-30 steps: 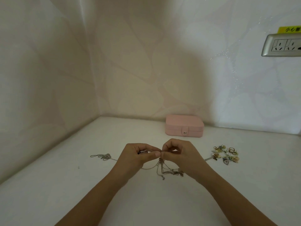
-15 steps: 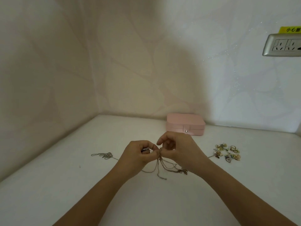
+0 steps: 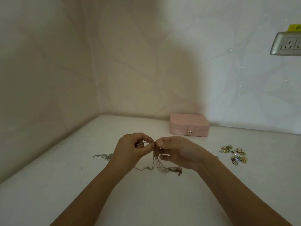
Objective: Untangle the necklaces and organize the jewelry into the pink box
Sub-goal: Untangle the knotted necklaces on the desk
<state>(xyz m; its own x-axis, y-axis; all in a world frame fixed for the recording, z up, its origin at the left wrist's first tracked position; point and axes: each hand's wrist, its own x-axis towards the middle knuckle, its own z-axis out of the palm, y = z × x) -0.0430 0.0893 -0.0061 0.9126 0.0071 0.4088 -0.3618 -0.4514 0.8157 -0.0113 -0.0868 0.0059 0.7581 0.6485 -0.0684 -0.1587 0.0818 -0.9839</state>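
White tabletop (image 3: 65, 185) in a corner of pale, leaf-patterned wallpaper lay under my hands. My left hand (image 3: 130, 150) and right hand (image 3: 177, 154) met fingertip to fingertip just above it, both pinching the same bunch of tangled necklaces (image 3: 156, 165). The left had its fingers curled round a strand and a small dark piece I could not make out. The right gripped between thumb and forefinger, its other fingers looser.

The necklaces were thin, silver-coloured chains that hung from the pinch in several loops down to the table and ended in a small clump near my right wrist. I could not count how many there were. One strand ran off behind my left hand to a little heap of chain (image 3: 102, 156) lying flat.

Well apart to the right lay a scatter of earrings and rings (image 3: 234, 154), gold- and silver-toned, too small to count. Beyond my hands, against the back wall, stood one pink box (image 3: 189, 124), closed, with rounded corners and a tab fastened by a single metal snap (image 3: 190, 131). At the right edge hung one grey wall socket (image 3: 286, 44). Above it was a yellow sticker (image 3: 294, 27), its dark writing cut off and unreadable.
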